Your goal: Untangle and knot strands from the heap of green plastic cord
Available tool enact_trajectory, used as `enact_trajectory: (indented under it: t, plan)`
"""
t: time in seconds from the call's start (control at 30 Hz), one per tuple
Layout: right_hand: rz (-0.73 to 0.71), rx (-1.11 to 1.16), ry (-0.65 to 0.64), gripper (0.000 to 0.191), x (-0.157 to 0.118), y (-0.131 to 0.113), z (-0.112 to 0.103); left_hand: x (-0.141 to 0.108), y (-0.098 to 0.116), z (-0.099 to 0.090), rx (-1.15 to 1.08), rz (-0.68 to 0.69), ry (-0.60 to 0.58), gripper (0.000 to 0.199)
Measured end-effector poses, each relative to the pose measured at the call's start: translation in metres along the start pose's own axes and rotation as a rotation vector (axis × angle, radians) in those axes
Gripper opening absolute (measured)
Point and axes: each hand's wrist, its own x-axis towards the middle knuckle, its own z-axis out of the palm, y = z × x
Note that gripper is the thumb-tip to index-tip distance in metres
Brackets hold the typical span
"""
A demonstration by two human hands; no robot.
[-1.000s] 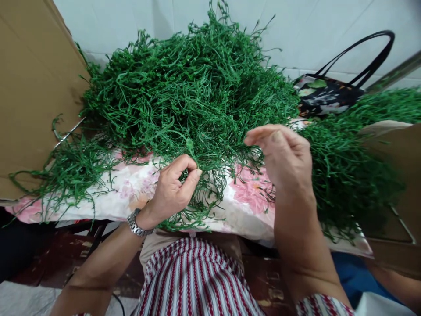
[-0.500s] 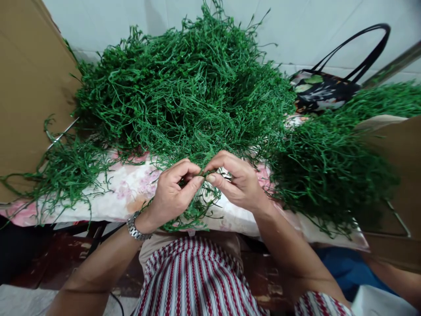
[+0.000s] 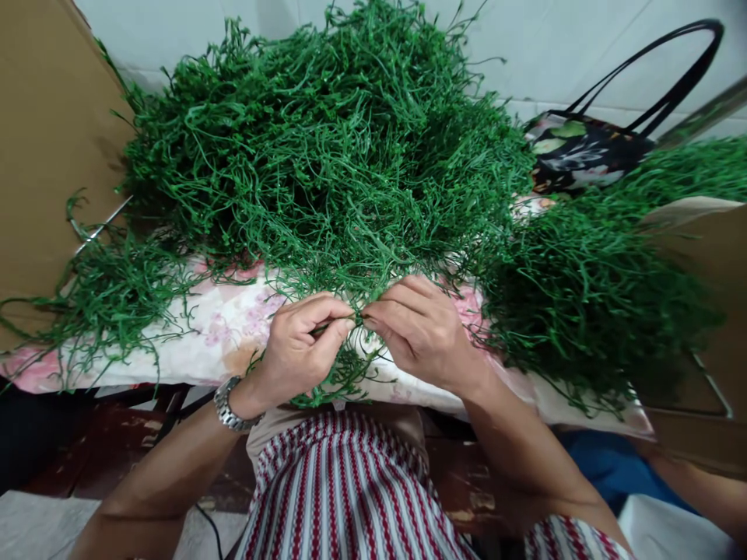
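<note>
A big heap of thin green stems (image 3: 327, 148) covers the back of a table with a flowered cloth (image 3: 233, 327). At the front edge of the heap, my left hand (image 3: 309, 342), with a metal watch on its wrist, pinches a green stem between thumb and forefinger. My right hand (image 3: 423, 334) closes on the same green piece, fingertips almost touching the left ones. More green sprigs (image 3: 344, 377) hang below and between both hands. The exact part held is too small to make out.
A smaller green bunch (image 3: 117, 299) lies at the left by a cardboard box (image 3: 52, 140). Another pile (image 3: 572, 303) is at the right, beside a second box (image 3: 724, 295). A dark floral handbag (image 3: 589, 152) stands behind. A person's blue-clothed leg (image 3: 618, 474) shows at lower right.
My right hand has turned, its thumb now tucked under the curled fingers. My left hand has shifted slightly left and down. The view has also moved slightly.
</note>
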Motion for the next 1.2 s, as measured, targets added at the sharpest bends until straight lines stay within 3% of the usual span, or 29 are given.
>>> enact_trajectory:
  t: [0.2,0.27,0.43,0.53,0.67,0.77,0.9,1.1,1.2]
  plan:
    - [-0.118,0.147,-0.188,0.012,0.000,0.004,-0.016,-0.006,0.007,-0.008,-0.106,0.028,-0.194,0.011]
    - [-0.131,0.225,-0.196,0.011,-0.003,0.008,-0.023,-0.009,0.007,-0.015,-0.130,0.019,-0.216,0.011]
    - [0.020,0.477,0.083,0.009,-0.014,0.017,-0.043,-0.011,0.001,-0.030,-0.125,-0.106,-0.049,0.014]
    - [0.061,0.420,0.104,0.010,-0.017,0.008,-0.042,-0.006,0.000,-0.023,-0.162,-0.130,-0.124,0.010]
    - [0.186,0.347,0.108,0.012,-0.019,-0.006,-0.026,-0.002,0.001,-0.010,-0.232,-0.166,-0.028,0.008]
    - [0.253,0.308,0.040,0.016,-0.020,-0.011,-0.012,-0.003,0.003,-0.006,-0.188,-0.112,-0.025,0.009]
    - [0.282,0.235,0.095,0.024,-0.019,-0.016,0.001,-0.004,0.011,-0.002,-0.051,-0.001,-0.076,0.009]
    - [0.217,0.470,0.088,0.015,-0.031,-0.024,0.000,-0.023,0.033,0.005,0.008,0.076,-0.149,0.014]
    - [0.185,0.556,0.093,0.011,-0.047,-0.030,-0.008,-0.039,0.043,0.016,-0.112,0.079,-0.144,0.016]
